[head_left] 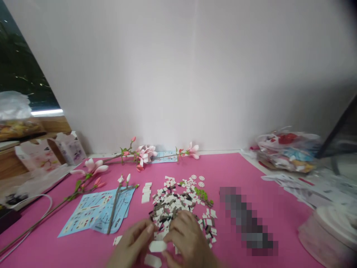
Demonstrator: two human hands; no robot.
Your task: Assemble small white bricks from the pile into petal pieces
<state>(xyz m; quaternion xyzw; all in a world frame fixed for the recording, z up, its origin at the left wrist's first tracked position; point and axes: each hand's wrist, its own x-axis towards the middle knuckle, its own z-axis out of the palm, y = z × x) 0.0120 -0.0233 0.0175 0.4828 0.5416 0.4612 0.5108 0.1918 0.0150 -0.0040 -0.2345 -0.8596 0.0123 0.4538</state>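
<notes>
What a moment at the mat! The left hand (131, 243) was right there, its fingers (143, 234) loosely extended and half open, with no visible hold on anything, just beside a white petal-shaped brick (157, 246). The right hand (185, 236) curled above that brick, its fingers bent downward, and whether they gripped it, you simply couldn't tell! The brick sat at the near edge of a big heap of white, black and brown bricks (173, 203) on a pink mat (223, 167), with a second white brick (153, 261) just below. Off to the left lay a blue instruction sheet (96, 212), a small stack of white bricks (145, 192), and, by the wall, a pink magnolia branch (145, 154).
</notes>
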